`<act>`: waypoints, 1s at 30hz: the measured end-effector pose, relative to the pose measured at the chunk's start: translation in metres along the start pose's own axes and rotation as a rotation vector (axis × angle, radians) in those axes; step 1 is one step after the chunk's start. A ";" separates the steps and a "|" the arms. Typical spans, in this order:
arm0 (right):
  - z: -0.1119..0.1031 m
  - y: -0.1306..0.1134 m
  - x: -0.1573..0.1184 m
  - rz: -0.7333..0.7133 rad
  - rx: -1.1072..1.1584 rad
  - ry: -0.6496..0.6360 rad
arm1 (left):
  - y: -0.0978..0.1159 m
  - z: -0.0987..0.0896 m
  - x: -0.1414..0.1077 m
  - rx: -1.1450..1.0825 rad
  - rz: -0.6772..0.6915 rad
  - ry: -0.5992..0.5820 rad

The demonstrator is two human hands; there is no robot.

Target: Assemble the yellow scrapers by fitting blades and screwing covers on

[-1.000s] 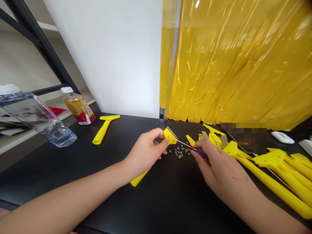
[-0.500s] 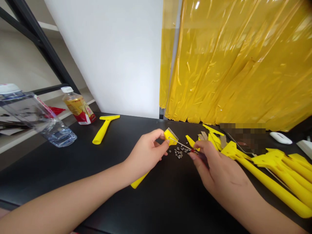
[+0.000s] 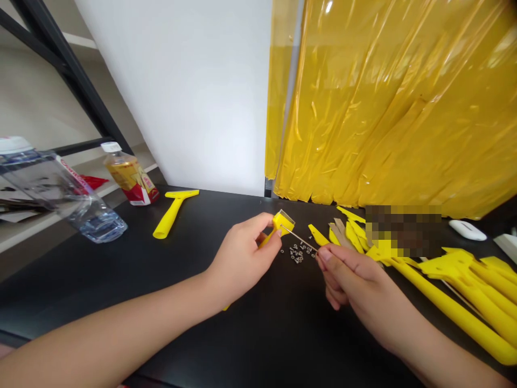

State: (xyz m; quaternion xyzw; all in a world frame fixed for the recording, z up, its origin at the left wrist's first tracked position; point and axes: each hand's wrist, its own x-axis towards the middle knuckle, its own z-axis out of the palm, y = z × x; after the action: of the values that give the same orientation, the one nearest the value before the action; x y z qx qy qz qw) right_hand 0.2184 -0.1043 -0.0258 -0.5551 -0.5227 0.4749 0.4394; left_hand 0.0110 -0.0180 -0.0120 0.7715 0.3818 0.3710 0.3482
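Note:
My left hand is closed round a yellow scraper near its head, where a metal blade edge shows along the top. Most of the scraper's handle is hidden by the hand and forearm. In my right hand is a screwdriver, gripped in the fingers; its handle is covered and its thin shaft reaches left to the scraper head, with the tip at the head's face. Small screws and nuts lie loose on the black table below the shaft.
Yellow scraper handles and small yellow plates are piled at right, with grey-brown strips among them. Another yellow scraper part lies at left, near a drink bottle and a clear water bottle. A white case sits far right.
My right hand has turned over on the screwdriver, its fingers now curled beneath and the handle hidden. The scraper head has tilted slightly in my left hand.

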 end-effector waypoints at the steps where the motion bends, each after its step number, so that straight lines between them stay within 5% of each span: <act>1: 0.001 -0.001 0.001 0.035 0.101 -0.024 | 0.000 0.000 0.000 0.006 0.008 0.004; 4: 0.003 0.000 0.005 0.069 0.140 -0.062 | -0.004 -0.001 0.002 0.003 -0.002 0.000; 9: -0.003 0.015 0.015 -0.042 -0.137 -0.037 | -0.026 -0.019 0.028 0.045 -0.058 0.007; 16: -0.012 0.019 0.015 -0.167 -0.297 -0.010 | -0.076 -0.089 0.085 0.454 -0.413 0.063; 20: -0.021 0.001 0.008 -0.183 -0.165 -0.307 | -0.097 -0.121 0.095 0.668 -0.518 0.150; 25: -0.046 -0.026 -0.004 -0.057 -0.074 -0.832 | -0.105 -0.133 0.094 0.809 -0.511 0.158; 30: -0.066 -0.047 -0.011 -0.076 -0.162 -0.992 | -0.107 -0.126 0.091 0.879 -0.430 0.023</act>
State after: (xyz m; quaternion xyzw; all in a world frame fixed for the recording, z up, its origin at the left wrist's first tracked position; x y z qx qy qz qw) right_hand 0.2756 -0.1112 0.0315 -0.2756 -0.7237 0.6230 0.1105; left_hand -0.0900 0.1412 -0.0112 0.7452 0.6567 0.1029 0.0543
